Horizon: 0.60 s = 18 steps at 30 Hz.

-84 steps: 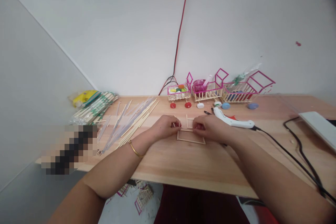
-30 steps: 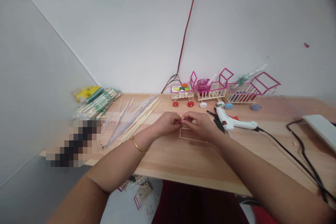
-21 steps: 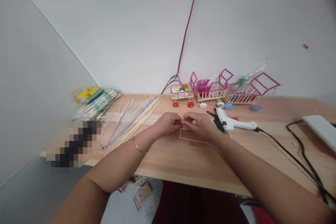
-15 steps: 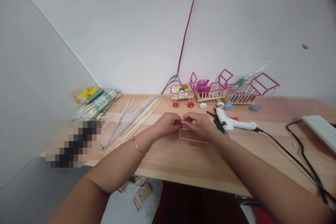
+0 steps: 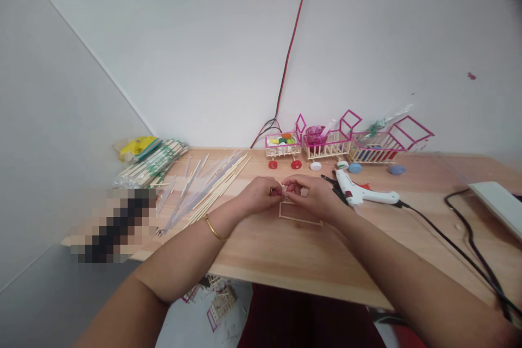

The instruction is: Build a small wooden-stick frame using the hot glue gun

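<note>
My left hand (image 5: 261, 194) and my right hand (image 5: 312, 194) meet fingertip to fingertip above the table. Both are closed in a pinch. Whatever sits between the fingertips is too small and too hidden to name. Just beneath my right hand lies a thin rectangular frame of wooden sticks (image 5: 300, 221), its far side covered by the hand. A white glue gun (image 5: 369, 194) rests on its side to the right of my right hand. Loose bamboo sticks (image 5: 216, 190) and clear glue sticks (image 5: 181, 204) are spread to the left of my left hand.
Along the wall stand small stick carts with pink trim, a small one (image 5: 283, 144), a middle one (image 5: 328, 144) and a larger one (image 5: 377, 147). Wrapped sticks (image 5: 163, 160) lie at the left. Black cables (image 5: 452, 253) cross the right side near a white board (image 5: 499, 206).
My fingertips have shifted slightly against each other, and the right fingers have lifted a little. The frame and the other things on the table stay in place.
</note>
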Available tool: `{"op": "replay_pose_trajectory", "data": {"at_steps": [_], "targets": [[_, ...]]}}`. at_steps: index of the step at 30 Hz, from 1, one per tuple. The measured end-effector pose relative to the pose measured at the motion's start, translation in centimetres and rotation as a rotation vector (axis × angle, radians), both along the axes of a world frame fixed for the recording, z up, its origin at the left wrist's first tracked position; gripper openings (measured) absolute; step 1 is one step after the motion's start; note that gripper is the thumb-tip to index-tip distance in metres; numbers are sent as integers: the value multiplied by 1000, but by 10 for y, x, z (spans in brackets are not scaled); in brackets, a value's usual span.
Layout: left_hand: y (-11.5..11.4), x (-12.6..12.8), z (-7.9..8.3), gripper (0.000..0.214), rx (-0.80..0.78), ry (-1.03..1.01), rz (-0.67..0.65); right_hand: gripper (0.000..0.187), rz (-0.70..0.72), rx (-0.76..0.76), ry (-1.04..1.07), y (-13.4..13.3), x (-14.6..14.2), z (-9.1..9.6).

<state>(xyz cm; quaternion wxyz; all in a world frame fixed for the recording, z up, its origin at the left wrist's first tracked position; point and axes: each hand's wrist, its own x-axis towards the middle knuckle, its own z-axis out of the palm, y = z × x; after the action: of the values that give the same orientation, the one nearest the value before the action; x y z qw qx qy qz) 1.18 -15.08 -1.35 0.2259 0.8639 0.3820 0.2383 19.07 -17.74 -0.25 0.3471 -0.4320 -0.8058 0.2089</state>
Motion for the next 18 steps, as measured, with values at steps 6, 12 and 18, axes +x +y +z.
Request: {"op": "replay_pose_trajectory", "data": {"at_steps": [6,12,18], "targets": [[-2,0,6,10,1,13,20,14,-10,10,-11,-1,0,2],[-2,0,5,10,28,11,-7,14,4,-5,8,-2,0,2],[-2,2,6,12,33,31,-1,12,18,17,5,-1,-2,0]]}}
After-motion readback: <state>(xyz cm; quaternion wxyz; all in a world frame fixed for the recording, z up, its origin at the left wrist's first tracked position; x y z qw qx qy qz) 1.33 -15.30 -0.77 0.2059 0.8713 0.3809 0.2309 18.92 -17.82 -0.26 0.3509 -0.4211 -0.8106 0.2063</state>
